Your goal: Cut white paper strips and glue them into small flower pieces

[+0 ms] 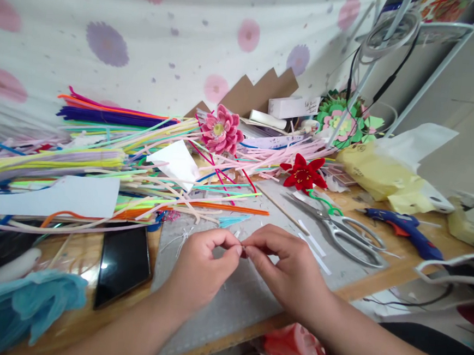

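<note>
My left hand [209,263] and my right hand [286,258] meet above the grey cutting mat [226,319], fingertips almost touching. Each is closed in a pinch of thumb and forefinger. Whatever lies between the fingertips is tiny and dark, too small to name. White thin strips [315,255] lie on the mat right of my right hand, beside a thin wooden stick [281,209]. Large scissors [339,229] rest farther right with their handles toward me. A red pipe-cleaner flower [304,173] with a green stem sits behind the scissors.
Bundles of coloured pipe cleaners [114,116] cover the left and back. A pink flower [221,130] stands among them. A black phone [124,264] and blue fluffy material [26,303] are at left. A blue glue gun [405,226] lies at right, near a yellow plastic bag [369,166].
</note>
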The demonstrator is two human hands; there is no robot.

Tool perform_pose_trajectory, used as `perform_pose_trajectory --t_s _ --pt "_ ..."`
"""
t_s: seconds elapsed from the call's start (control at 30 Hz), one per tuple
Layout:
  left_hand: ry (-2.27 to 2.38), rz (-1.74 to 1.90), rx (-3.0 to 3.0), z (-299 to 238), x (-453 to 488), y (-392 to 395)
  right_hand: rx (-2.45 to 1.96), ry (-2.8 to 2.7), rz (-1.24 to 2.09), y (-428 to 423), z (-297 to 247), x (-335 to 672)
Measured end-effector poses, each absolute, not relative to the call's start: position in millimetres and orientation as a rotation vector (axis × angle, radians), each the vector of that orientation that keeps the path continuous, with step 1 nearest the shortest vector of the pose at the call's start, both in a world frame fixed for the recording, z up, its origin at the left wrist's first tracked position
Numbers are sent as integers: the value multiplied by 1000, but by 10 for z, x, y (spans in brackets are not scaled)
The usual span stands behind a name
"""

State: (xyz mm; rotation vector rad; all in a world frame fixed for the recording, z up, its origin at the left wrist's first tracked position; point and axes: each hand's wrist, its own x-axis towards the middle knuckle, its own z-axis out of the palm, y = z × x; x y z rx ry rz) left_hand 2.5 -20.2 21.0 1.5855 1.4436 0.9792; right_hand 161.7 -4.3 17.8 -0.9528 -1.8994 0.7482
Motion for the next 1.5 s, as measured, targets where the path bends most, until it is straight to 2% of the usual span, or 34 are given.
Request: perform_pose_trajectory --t_s 0.27,0.5,0.6,0.9,1.23,1.33,1.5 --pt "1396 991 1558 240 44 -196 -1055 -1625 1309 13 259 1643" --pt "1399 970 1642 271 67 -218 -1061 -1534 1416 38 232 1657" --pt "1458 971 1664 267 80 -237 -1074 -1601 1328 42 220 1655" --pt "1506 992 1800 227 83 -220 -916 -1904 667 -6 180 1623" --pt "1488 966 1827 248 81 -228 -909 -1943 533 8 152 1644" --pt "1469 884 1780 269 54 -224 -902 -1955 660 45 172 1688" --pt "1415 809 1671 307 28 -224 -919 -1812 1276 99 248 1783"
